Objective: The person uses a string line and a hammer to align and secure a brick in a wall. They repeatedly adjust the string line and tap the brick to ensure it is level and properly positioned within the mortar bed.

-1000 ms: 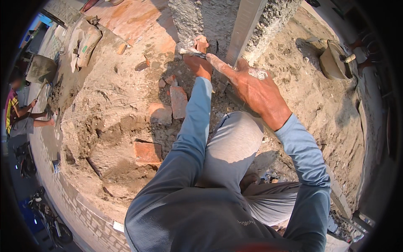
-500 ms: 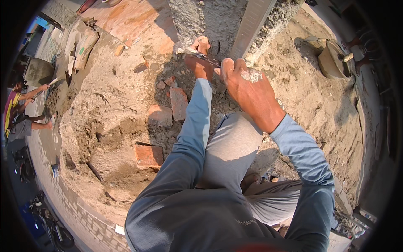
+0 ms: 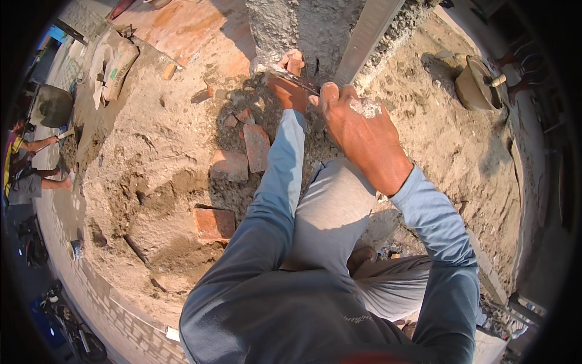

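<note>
My right hand [image 3: 365,130], with wet mortar on its back, is closed around the handle end of a trowel [image 3: 297,81]. The trowel's mortar-smeared blade shows nearly edge-on and points left, across my left hand [image 3: 289,91]. My left hand is by the foot of a rough cement-covered pillar [image 3: 297,30], its fingers curled. What they hold, if anything, is hidden behind the blade. A long straight metal bar [image 3: 371,36] leans along the pillar's right side, just beyond my right knuckles.
Broken red bricks [image 3: 257,147] and a half-brick [image 3: 214,224] lie on the sandy ground to the left. A mortar pan [image 3: 476,85] stands at the far right. A torn sack [image 3: 119,70] lies at the far left, near a co-worker [image 3: 27,155] with a long-handled tool.
Both my hands stay almost in place, with the trowel still across the left one. The view has shifted slightly. At the left, the co-worker's arms and tool have moved a little.
</note>
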The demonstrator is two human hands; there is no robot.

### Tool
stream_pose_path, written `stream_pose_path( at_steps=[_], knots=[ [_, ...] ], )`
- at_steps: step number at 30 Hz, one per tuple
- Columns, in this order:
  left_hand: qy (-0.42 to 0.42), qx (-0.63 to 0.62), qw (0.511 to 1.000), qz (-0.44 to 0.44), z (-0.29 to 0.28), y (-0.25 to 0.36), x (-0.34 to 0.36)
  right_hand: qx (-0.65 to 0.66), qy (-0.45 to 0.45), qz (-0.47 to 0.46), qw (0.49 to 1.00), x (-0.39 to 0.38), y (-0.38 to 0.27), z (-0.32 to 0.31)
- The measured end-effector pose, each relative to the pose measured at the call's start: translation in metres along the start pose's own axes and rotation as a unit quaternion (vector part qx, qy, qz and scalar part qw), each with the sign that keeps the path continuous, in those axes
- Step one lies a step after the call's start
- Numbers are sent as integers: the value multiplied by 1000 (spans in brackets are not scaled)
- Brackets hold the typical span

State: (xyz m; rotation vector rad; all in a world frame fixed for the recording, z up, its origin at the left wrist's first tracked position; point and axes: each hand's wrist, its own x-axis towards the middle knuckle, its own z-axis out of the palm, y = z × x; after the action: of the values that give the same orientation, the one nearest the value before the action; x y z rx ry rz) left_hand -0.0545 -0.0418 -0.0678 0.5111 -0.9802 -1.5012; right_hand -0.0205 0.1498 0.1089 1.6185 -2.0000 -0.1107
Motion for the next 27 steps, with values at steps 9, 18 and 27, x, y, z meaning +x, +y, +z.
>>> stream_pose_path(
  at_steps=[9,18,27],
  knots=[
    [25,35,999,21,8,6,0,148,-94,71,982,3,-2,13],
    [20,-1,1000,6,14,14,-2,416,-126,45,900,-18,3,-11],
    [12,-39,998,42,5,-18,2,188,-21,27,982,-16,-5,19]
  ],
)
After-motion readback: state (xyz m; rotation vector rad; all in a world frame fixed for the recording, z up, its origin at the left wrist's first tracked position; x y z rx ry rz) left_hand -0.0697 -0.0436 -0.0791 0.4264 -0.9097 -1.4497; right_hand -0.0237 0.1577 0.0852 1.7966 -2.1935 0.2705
